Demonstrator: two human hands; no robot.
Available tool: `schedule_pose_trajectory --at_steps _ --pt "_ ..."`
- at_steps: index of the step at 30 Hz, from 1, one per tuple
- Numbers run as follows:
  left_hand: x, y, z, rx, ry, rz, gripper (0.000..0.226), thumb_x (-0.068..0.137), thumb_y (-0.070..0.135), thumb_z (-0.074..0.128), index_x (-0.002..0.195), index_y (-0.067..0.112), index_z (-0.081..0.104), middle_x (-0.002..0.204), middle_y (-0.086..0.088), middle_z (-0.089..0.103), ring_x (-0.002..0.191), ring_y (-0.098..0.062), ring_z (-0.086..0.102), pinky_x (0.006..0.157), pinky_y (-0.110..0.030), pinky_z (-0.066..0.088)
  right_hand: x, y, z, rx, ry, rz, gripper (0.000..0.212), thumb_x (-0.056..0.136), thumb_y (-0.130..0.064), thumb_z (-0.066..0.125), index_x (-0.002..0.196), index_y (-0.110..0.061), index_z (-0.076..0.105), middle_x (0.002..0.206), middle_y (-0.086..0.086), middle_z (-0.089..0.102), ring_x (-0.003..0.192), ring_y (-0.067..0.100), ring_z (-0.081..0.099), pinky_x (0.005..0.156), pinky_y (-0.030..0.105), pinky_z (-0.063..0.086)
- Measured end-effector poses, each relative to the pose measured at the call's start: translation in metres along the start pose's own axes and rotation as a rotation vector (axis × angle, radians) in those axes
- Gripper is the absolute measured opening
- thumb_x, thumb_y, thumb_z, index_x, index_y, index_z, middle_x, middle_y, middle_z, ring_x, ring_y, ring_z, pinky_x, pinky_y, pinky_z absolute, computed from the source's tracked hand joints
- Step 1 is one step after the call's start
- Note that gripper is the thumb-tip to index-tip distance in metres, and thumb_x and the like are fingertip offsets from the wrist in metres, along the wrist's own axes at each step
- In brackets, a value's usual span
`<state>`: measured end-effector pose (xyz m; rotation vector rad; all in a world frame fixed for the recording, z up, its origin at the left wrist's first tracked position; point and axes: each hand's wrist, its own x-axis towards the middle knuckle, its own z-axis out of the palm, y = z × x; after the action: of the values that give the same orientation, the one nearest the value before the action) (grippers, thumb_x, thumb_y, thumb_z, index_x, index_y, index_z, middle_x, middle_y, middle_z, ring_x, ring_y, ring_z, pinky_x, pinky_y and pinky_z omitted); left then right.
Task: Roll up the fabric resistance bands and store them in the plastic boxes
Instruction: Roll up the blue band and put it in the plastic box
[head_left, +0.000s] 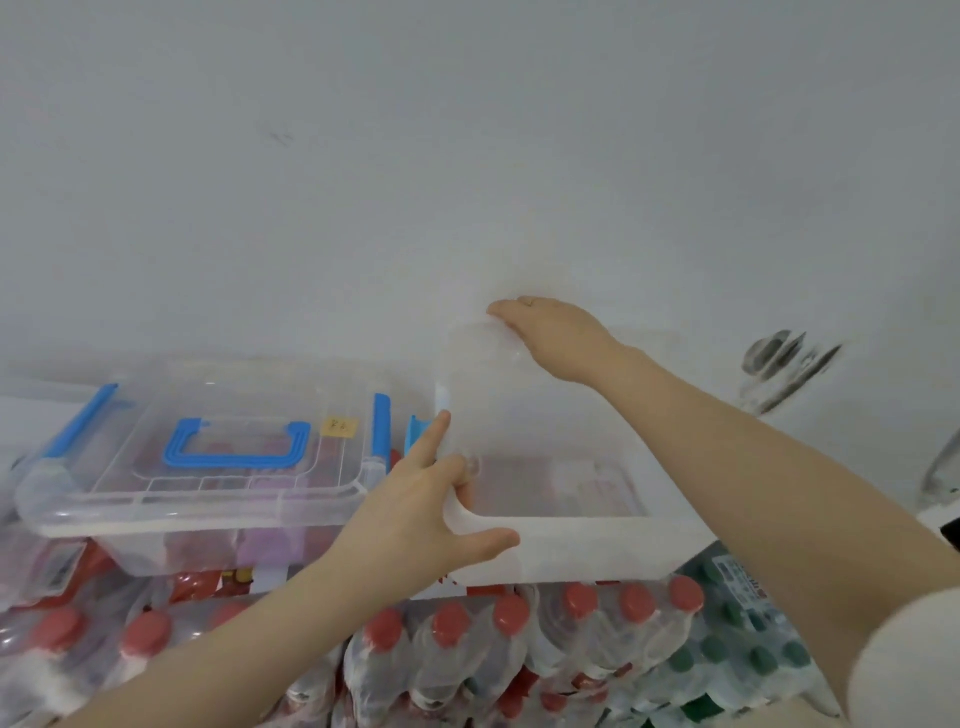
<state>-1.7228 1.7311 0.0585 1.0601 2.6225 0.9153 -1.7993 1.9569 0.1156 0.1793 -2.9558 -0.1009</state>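
Plastic box (571, 545), lid (483, 374) raised, both hands gripping

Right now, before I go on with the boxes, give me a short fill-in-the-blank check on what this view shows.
1. The closed box on the left has a handle and side latches coloured ____.
2. Both boxes rest on packs of bottles, most with ____ caps.
3. The left hand grips the near left corner of the open box, while the ____ hand reaches to its far side.
4. The small sticker on the closed box's lid is ____.

Missing words: blue; red; right; yellow
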Motion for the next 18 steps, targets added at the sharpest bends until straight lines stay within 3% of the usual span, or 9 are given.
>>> schedule_pose_trajectory --at_steps 5,7,9,11,14,16,18 --pt "0.001 -0.001 0.003 0.047 -0.017 -0.025 0.037 0.07 0.061 0.062 0.075 0.035 0.036 0.156 0.008 -0.005 0.139 -0.01 0.025 0.092 -0.023 0.039 0.008 -0.012 0.013 -0.03 0.124 0.007 0.037 0.097 -0.017 0.036 0.132 -0.018 0.045 0.123 0.011 0.051 0.113 0.032 0.048 0.088 0.037 0.039" --pt "0.004 -0.001 0.002 0.102 -0.021 -0.035 0.043 0.069 0.065 0.059 0.095 0.035 0.041 0.156 0.01 -0.004 0.136 -0.013 0.03 0.094 -0.025 0.038 0.007 -0.011 0.015 -0.078 0.22 0.015 0.035 0.096 -0.02 0.041 0.129 -0.014 0.049 0.123 0.012 0.051 0.113 0.032 0.046 0.088 0.038 0.037" --pt "0.005 0.002 -0.003 0.183 -0.025 -0.033 0.065 0.069 0.07 0.055 0.123 0.038 0.036 0.156 0.01 0.003 0.138 -0.014 0.024 0.104 -0.029 0.032 0.001 -0.011 0.014 -0.054 0.297 0.018 0.039 0.095 -0.023 0.046 0.131 -0.009 0.048 0.126 0.014 0.051 0.112 0.034 0.047 0.089 0.04 0.037" --pt "0.001 0.008 -0.015 0.277 0.039 0.01 0.08 0.07 0.076 0.045 0.137 0.038 0.027 0.153 0.008 0.023 0.137 -0.013 0.027 0.108 -0.029 0.025 -0.004 -0.016 0.007 0.063 0.365 -0.022 0.041 0.094 -0.024 0.047 0.132 -0.007 0.046 0.122 0.015 0.054 0.108 0.034 0.051 0.088 0.042 0.04" --pt "-0.006 0.012 -0.05 0.242 0.297 0.069 0.078 0.069 0.074 0.024 0.128 0.029 0.049 0.121 0.006 0.061 0.112 -0.011 0.052 0.092 -0.024 0.035 0.002 -0.05 -0.024 0.446 0.437 -0.086 0.03 0.094 -0.019 0.044 0.12 -0.008 0.055 0.107 0.007 0.061 0.094 0.02 0.056 0.085 0.029 0.043" --pt "-0.014 -0.002 -0.078 0.142 0.43 0.02 0.069 0.071 0.065 0.027 0.114 0.023 0.06 0.106 0.006 0.067 0.097 -0.008 0.059 0.083 -0.023 0.043 0.016 -0.09 -0.044 0.648 0.379 -0.14 0.022 0.094 -0.014 0.045 0.108 -0.01 0.062 0.093 0.0 0.062 0.082 0.012 0.056 0.077 0.018 0.042" --pt "-0.033 -0.029 -0.103 0.061 0.553 -0.044 0.057 0.072 0.056 0.034 0.103 0.019 0.065 0.093 0.01 0.069 0.089 0.0 0.059 0.078 -0.017 0.044 0.03 -0.141 -0.054 0.782 0.261 -0.215 0.018 0.093 -0.012 0.047 0.098 -0.013 0.064 0.079 -0.005 0.061 0.071 0.006 0.056 0.073 0.017 0.043"
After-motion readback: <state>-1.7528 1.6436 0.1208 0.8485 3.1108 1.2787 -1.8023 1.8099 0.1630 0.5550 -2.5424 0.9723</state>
